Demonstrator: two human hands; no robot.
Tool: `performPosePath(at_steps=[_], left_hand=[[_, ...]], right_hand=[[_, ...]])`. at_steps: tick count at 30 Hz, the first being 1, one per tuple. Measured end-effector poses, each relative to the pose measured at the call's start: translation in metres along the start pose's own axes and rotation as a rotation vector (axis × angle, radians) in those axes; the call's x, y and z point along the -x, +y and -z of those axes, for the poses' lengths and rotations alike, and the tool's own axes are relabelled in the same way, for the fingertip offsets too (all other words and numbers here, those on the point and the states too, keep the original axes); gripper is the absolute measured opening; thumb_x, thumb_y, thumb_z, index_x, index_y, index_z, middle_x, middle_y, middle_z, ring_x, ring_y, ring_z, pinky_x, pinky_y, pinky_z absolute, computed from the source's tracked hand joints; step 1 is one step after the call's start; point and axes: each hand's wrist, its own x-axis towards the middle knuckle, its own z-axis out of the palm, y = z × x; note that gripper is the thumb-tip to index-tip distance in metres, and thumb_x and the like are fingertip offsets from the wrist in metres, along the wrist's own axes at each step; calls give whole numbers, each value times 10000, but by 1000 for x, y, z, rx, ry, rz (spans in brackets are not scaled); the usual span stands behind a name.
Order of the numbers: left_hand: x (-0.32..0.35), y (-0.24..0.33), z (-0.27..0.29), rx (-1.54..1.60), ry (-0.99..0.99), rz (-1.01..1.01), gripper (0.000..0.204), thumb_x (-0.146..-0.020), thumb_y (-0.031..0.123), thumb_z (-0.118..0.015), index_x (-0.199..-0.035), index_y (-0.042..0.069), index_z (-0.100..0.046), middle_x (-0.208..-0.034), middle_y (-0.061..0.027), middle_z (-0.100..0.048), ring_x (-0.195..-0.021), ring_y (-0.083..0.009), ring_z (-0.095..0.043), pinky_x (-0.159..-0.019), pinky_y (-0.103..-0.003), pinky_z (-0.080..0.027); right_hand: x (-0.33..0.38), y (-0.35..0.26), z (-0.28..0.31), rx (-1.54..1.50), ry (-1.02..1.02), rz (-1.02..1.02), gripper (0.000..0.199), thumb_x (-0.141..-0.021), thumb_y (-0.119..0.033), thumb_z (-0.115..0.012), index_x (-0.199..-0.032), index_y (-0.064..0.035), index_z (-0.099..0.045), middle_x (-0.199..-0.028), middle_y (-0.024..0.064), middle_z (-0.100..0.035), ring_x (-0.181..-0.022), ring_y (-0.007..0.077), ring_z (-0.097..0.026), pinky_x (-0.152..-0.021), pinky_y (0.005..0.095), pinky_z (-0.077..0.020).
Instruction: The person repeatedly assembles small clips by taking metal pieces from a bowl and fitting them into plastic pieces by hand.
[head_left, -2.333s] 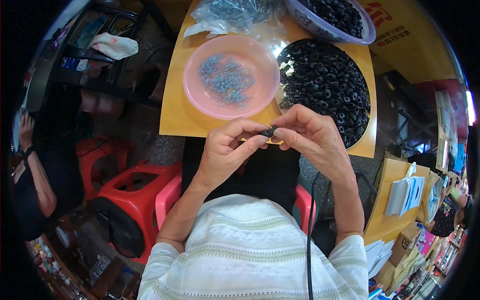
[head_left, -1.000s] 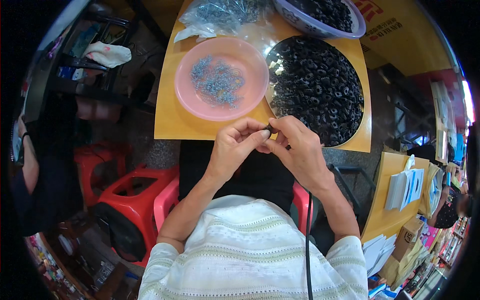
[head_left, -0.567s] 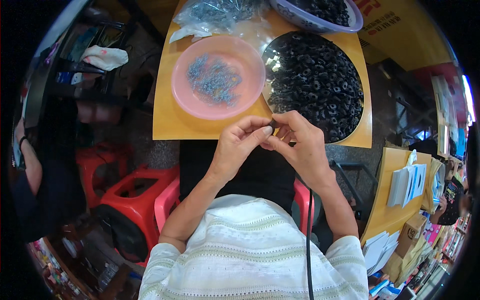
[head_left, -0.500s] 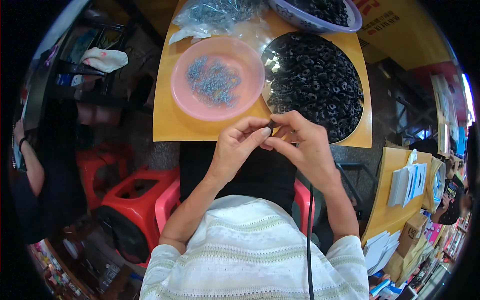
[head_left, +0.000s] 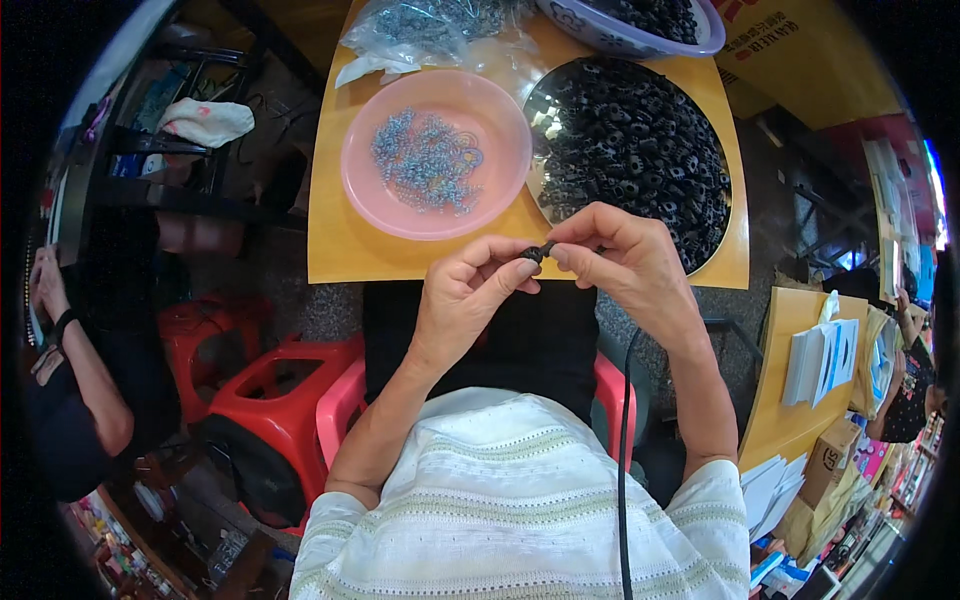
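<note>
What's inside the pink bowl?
The pink bowl holds a loose heap of small bluish-grey metal rings, spread over the middle. Bare pink bottom shows around them. Whatever lies beneath the heap is covered.

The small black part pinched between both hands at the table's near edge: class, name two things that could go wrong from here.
1. The small black part is held only by the fingertips of the left hand and right hand, partly past the table edge; a slip may drop it into the lap or onto the floor.
2. The right hand is close to the heaped tray of black parts; a nudge might spill some.
</note>
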Motion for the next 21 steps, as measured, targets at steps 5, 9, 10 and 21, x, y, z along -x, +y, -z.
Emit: performPosePath(at_steps=[5,9,10,21], left_hand=[[1,3,-1,-48,-5,-4,213,-918,61,-623,-1099,-51,-617,-952,-56,-660,-822,-103,-643,-737,-210,-518],[0,-4,-1,-46,7,-47,178,-914,45,-621,-1061,-54,-631,-915,-53,-667,-792,-102,-645,-718,-210,-518],[-1,-8,-1,-55,12,-60,167,-914,40,-618,-1050,-55,-634,-901,-53,-669,-778,-103,-647,-710,-211,-520],[-10,0,-4,35,49,35,136,-923,55,-608,-1021,-39,-614,-877,-62,-672,-777,-104,-657,-715,-227,-541]], right_hand=[[-1,-3,0,61,-100,-20,153,-875,-90,-642,-944,46,-632,-778,70,-662,-648,87,-582,-579,255,-484],[-3,-3,-3,88,-139,-24,144,-867,-83,-638,-933,43,-618,-773,93,-653,-655,128,-609,-583,278,-489],[-2,6,-8,192,-88,78,141,-860,-78,-639,-925,43,-612,-768,106,-647,-664,153,-626,-585,285,-492],[-1,23,-24,-48,49,113,181,-818,-19,-649,-982,36,-597,-851,121,-633,-747,171,-645,-661,277,-518]])
